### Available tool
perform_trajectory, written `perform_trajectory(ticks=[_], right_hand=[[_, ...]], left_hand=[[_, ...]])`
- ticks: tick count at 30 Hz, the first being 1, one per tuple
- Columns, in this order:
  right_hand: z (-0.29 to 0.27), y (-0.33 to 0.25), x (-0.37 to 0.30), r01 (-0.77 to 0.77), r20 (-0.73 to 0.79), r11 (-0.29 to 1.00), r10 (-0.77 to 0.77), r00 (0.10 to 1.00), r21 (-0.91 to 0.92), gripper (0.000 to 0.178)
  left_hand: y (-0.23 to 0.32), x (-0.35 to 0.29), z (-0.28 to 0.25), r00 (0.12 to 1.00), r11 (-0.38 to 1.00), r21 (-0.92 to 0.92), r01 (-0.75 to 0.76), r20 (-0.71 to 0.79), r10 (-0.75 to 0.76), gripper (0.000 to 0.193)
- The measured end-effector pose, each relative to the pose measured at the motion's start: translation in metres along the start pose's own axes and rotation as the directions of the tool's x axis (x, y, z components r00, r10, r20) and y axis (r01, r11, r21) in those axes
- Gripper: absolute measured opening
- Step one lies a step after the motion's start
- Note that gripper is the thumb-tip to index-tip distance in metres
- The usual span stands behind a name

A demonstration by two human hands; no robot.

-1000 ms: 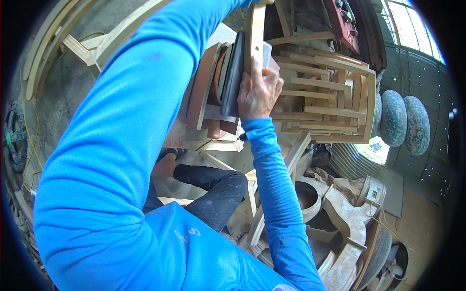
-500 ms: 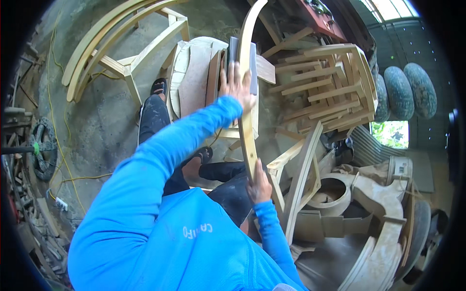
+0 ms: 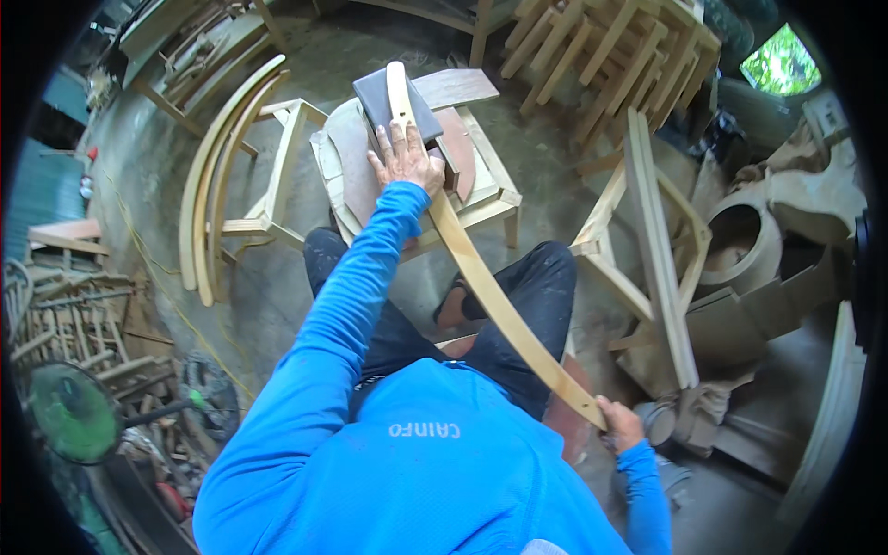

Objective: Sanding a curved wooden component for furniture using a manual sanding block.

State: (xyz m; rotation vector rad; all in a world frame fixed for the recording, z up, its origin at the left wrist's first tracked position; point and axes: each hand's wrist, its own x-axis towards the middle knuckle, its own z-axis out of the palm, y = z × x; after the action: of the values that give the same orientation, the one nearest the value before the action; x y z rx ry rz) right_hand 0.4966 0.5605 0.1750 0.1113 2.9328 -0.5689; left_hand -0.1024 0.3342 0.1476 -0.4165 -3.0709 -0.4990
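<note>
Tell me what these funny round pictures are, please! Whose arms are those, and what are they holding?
There's no robot here, just a person in a blue shirt, working with bare hands. The camera sits on that person's head and looks down, and its wide, bulging lens makes straight things look bent. The left hand lies spread on a long, curved wooden strip, and the right hand grips the strip's near end. The far end lies over a flat dark-grey block. Under that are boards on a low wooden stand. More wooden frames are piled beyond it.
</note>
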Motion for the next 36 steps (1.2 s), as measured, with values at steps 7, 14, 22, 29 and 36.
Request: perform_trajectory(ticks=[7, 14, 22, 29, 36], right_hand=[[-0.021, 0.036, -0.012, -0.125, 0.14, 0.99, 0.114, 0.984, 0.07, 0.084], [-0.039, 0.039, 0.097, -0.049, 0.214, 0.989, 0.018, 0.977, 0.142, 0.099], [-0.033, 0.023, 0.214, 0.089, -0.084, 0.996, -0.087, 0.993, 0.014, 0.082], [-0.03, -0.047, 0.336, 0.065, -0.189, 0.998, -0.064, 0.98, -0.001, 0.087], [-0.027, -0.099, 0.439, -0.015, -0.261, 1.0, 0.018, 0.965, 0.016, 0.079]], left_hand=[[0.017, -0.035, 0.004, 1.0, 0.996, 0.085, -0.007, -0.011, 0.008, 0.084], [-0.016, 0.06, -0.003, 0.997, 0.993, 0.112, 0.041, -0.062, -0.035, 0.08], [-0.054, 0.197, 0.001, 0.989, 0.998, 0.06, 0.031, -0.145, -0.022, 0.078], [-0.112, 0.361, -0.002, 0.978, 0.993, 0.111, -0.031, -0.204, 0.053, 0.074], [-0.146, 0.407, -0.047, 0.887, 0.785, -0.515, -0.344, 0.098, 0.452, 0.069]])
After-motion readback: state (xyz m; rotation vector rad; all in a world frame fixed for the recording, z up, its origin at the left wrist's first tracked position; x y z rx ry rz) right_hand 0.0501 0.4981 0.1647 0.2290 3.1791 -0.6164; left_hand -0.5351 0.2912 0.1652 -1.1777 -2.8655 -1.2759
